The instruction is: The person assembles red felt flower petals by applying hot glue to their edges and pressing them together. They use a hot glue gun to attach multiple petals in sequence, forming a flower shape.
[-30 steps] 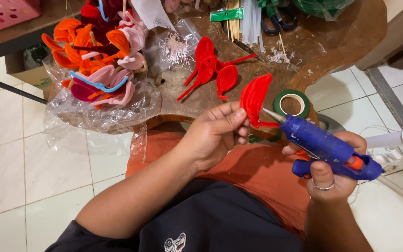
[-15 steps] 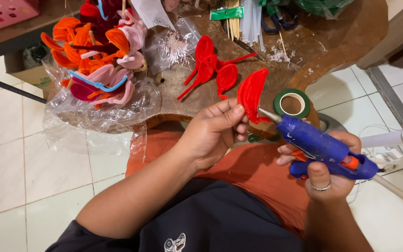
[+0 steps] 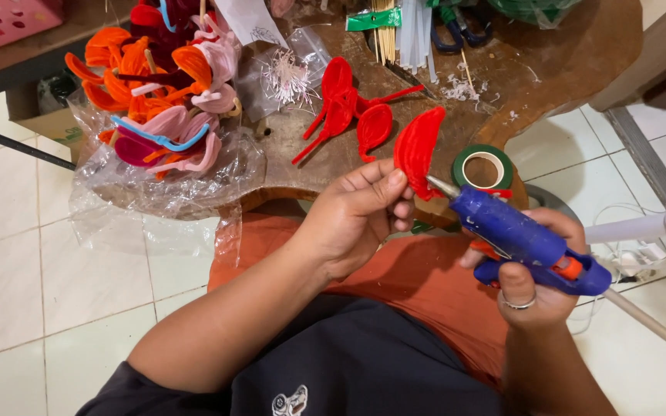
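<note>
Fingers of the left hand pinch a red curved petal piece, held above the desk edge. Right hand is wrapped around a blue glue gun, its nozzle touching the petal's lower edge. Just beyond lies a green tape roll. A clear plastic bag on the desk's left holds orange and pink petal pieces. A green-labelled packet of sticks lies at the far edge.

A dark wooden surface with a curved edge carries loose red petals, a roll of green tape, a clear bag of orange and pink petals, white stamens, skewers and scissors.
</note>
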